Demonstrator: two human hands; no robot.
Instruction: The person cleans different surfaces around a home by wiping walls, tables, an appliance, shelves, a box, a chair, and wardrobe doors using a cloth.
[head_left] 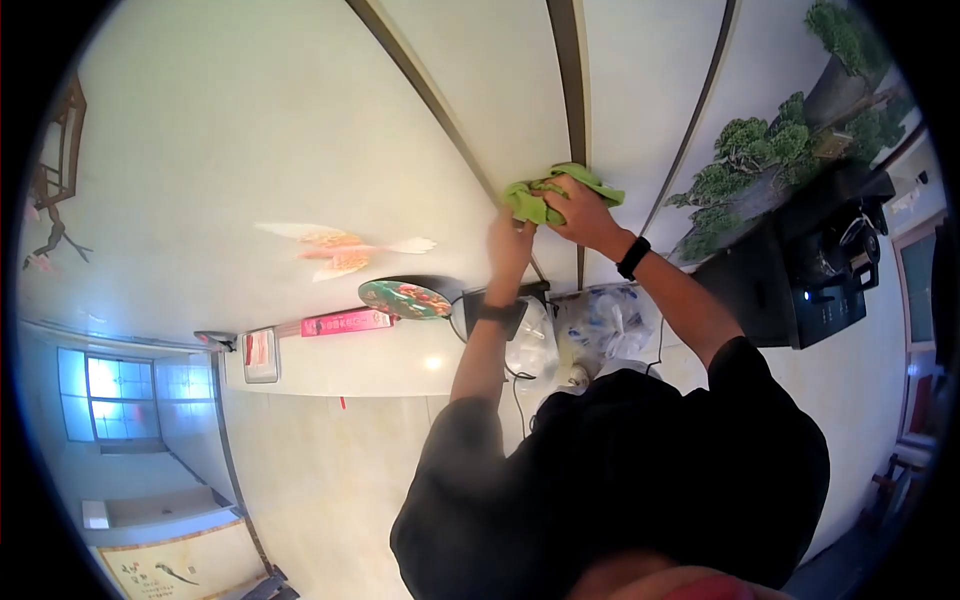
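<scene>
Against the pale wall panel (530, 90), a bunched green cloth (590, 186) lies under both hands, beside the dark vertical strips. My right hand (580, 212) has its fingers pressed round the cloth, with a black band on the wrist. At the cloth's lower left edge is my left hand (511, 240), blurred, its fingers closed on the cloth; a dark band circles that wrist too.
Below the hands, clear plastic bags (608, 322) sit near cables. To the left stand a round patterned plate (405, 299), a pink box (347, 322) and a small tray (261, 356). A black machine (790, 275) is at the right.
</scene>
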